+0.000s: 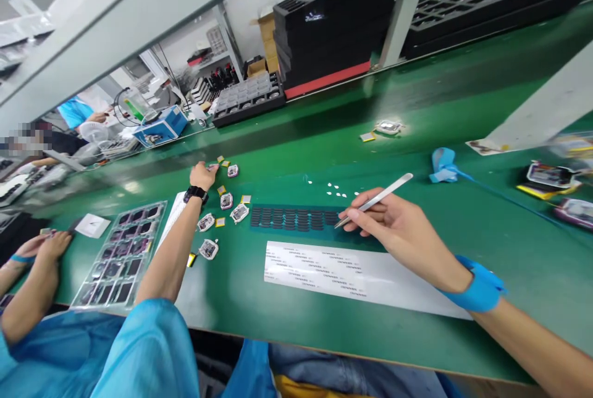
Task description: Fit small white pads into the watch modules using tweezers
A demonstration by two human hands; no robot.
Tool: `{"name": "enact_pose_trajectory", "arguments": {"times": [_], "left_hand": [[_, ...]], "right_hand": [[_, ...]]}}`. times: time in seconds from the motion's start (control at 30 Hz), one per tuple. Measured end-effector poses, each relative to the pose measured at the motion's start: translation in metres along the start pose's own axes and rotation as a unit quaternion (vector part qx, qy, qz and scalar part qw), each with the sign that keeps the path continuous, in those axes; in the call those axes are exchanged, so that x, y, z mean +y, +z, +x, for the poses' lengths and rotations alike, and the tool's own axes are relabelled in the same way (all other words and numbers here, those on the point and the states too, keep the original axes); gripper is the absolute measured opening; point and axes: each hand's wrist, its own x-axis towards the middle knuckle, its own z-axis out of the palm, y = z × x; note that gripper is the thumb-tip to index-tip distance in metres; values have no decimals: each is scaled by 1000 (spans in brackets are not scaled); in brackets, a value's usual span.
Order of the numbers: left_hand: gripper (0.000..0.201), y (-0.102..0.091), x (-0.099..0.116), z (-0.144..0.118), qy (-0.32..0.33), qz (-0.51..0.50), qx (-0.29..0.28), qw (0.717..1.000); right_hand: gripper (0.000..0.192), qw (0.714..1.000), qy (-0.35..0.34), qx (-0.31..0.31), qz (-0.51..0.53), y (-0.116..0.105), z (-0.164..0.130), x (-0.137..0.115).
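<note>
My left hand (204, 177), with a black watch on its wrist, is reached out to the far left of the bench. Its fingers are closed on the edge of a small electronic device (213, 167), mostly hidden by the hand. Beside it lie several similar open devices (226, 201) with small yellow-and-silver batteries (220, 222). My right hand (377, 214) grips metal tweezers (386, 193) like a pen. The tweezer tips point down at the right end of a sheet of dark adhesive strips (291, 219). Several small white pieces (337, 194) lie behind that sheet.
A white printed backing sheet (315, 265) lies in front. At left are a clear tray of parts (120, 256) and a co-worker's hands (53, 245). Black trays (338, 21) are stacked behind. A blue cord (491, 191) and more devices (551, 174) lie at right.
</note>
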Motion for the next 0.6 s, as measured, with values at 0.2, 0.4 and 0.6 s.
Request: {"name": "enact_pose_trajectory", "arguments": {"times": [0.2, 0.4, 0.6], "left_hand": [[40, 29, 3, -7, -13, 75, 23, 997], [49, 38, 17, -12, 45, 11, -20, 999], [59, 18, 36, -57, 118, -142, -81, 979]], "right_hand": [[45, 1000, 5, -2, -5, 0, 0, 2], [49, 1000, 7, 6, -7, 0, 2, 1], [47, 1000, 10, -7, 15, -2, 0, -7]]}}
